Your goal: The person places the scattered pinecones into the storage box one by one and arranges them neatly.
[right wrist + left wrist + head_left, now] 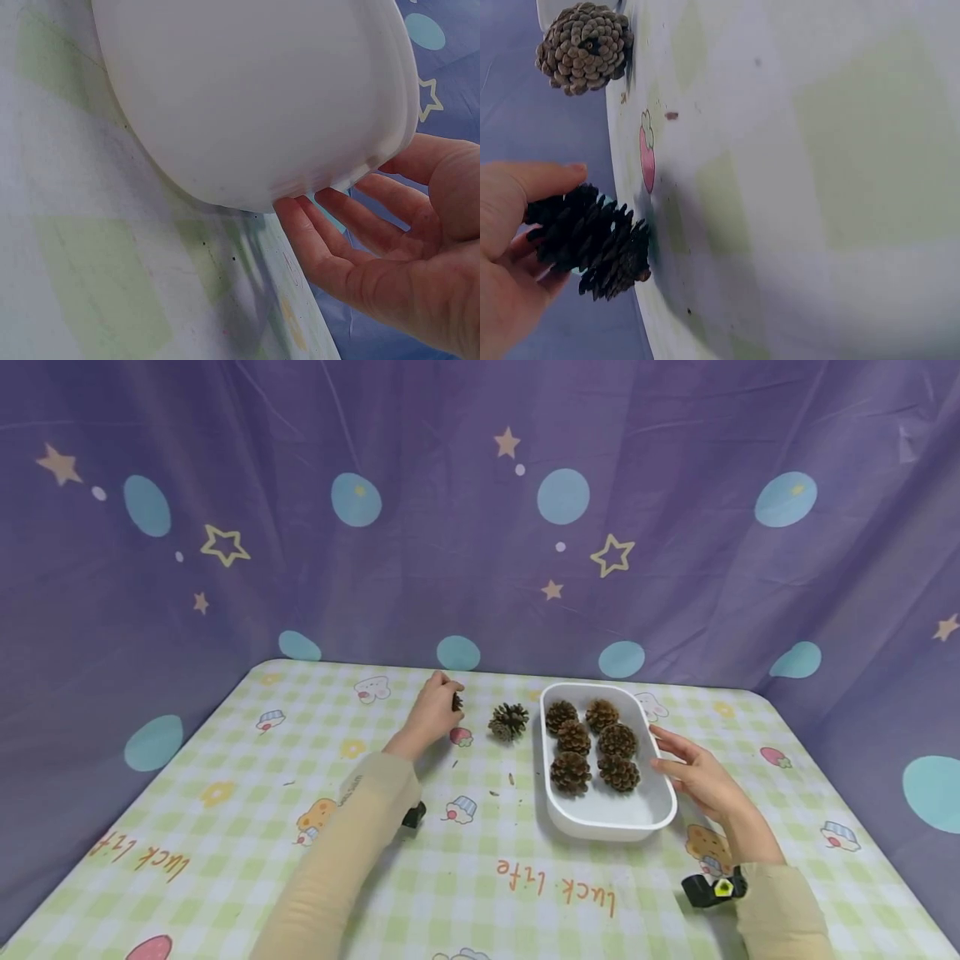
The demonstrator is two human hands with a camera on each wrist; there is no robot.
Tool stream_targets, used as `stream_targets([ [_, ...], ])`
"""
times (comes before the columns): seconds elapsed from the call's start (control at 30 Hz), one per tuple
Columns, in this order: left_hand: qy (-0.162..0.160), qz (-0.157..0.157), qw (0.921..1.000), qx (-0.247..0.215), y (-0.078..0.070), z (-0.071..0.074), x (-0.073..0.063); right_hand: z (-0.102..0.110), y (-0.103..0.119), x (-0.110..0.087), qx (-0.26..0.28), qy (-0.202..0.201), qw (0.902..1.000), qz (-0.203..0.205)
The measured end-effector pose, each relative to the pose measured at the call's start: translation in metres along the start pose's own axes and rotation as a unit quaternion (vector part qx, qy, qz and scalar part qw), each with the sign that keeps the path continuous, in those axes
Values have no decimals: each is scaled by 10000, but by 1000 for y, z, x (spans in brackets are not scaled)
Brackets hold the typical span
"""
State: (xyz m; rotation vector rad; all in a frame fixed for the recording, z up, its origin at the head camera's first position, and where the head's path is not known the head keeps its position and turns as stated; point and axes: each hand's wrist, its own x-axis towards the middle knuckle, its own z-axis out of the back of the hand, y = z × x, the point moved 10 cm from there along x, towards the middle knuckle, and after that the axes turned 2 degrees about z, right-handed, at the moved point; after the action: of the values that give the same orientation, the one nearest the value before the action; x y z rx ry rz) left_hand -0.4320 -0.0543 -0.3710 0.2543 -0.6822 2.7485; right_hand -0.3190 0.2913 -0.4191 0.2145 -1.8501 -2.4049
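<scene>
A dark pine cone [592, 240] is held in my left hand [433, 714], its thumb on one side and fingers curled on the other. In the left wrist view, the tip of this cone is right at the tabletop. Another pine cone [509, 722] lies on the table between that hand and a white tray [600, 828]. Inside the tray sit several brown pine cones [570, 774], grouped toward its far and middle part. My right hand [701, 777] rests at the tray's right side, fingertips against the outer wall and thumb at the rim.
A checked tablecloth [435, 893] with printed cakes and lettering covers the table. Small brown flakes [512, 779] lie scattered left of the tray. Behind the table's far edge hangs a purple curtain [465, 527] with stars and dots.
</scene>
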Motion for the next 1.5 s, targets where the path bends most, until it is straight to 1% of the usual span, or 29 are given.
stream_targets([
  [0.1, 63, -27, 10000, -70, 3, 1, -2, 0, 0, -1, -4, 12, 10000, 10],
  [0.23, 86, 86, 9998, -145, 11, 2, -4, 1, 0, -1, -57, 17, 10000, -25],
  [0.33, 84, 119, 9996, -221, 13, 5, -5, 1, 0, -2, -49, 10, 10000, -57],
  [0.43, 89, 101, 9993, -345, 10, 8, -7, 1, 0, -2, 9, 7, 10000, -63],
  [0.57, 53, 23, 9990, -435, 1, 12, -10, 1, -1, -2, 49, 34, 10000, -46],
  [0.77, 97, -131, 9979, -627, -23, 15, -17, 1, -3, -2, 28, 38, 10000, -31],
  [0.9, 95, -425, 9971, -626, -45, 15, -21, 2, -2, -3, -42, 9, 10000, -40],
  [1.07, 102, -848, 9942, -647, -75, 18, -26, 1, -1, -2, -114, 14, 9999, -51],
  [1.27, 224, -1234, 9887, -821, -108, 18, -33, 0, -1, -2, -56, 28, 10000, -66],
  [1.4, 247, -1575, 9826, -958, -132, 15, -39, -1, 1, -1, 13, 67, 10000, -7],
  [1.5, 303, -1814, 9778, -1001, -149, 10, -45, -2, 2, -1, 68, 97, 9999, 13],
])
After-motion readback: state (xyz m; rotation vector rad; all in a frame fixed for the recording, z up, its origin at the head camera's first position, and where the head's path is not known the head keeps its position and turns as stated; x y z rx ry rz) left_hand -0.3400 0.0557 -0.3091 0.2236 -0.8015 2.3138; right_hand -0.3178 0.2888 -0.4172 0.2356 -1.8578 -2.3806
